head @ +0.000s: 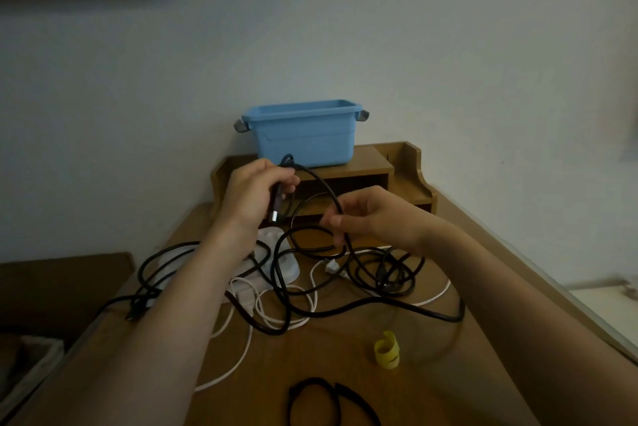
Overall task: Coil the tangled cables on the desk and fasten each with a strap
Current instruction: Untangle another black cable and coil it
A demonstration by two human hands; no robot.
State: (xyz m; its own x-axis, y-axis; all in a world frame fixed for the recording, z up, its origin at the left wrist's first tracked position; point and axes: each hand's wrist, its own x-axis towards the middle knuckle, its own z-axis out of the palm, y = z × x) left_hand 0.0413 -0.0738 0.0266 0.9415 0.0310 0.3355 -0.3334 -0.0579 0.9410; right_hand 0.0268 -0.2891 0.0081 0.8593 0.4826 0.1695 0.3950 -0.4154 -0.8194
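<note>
Coiling begins with the black cable (324,184), raised above the surface (328,356): the left hand (257,190) is clamped round its plug end, and the right hand (373,215) pinches the run further along. Expect a light, limp, mildly springy cord (loops will tend to spring open); grip near the plug and gather short lengths. The remainder lies tangled with a white cable (241,355) on the wood. A yellow strap (386,349) lies nearer the person; a blue bin (303,135) stands on a shelf (369,163) against the pale wall (448,45).

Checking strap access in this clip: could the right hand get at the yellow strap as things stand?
Probably yes, once freed: the right hand pinches the black cable, but the yellow strap lies uncovered on the desk near that forearm.
</note>
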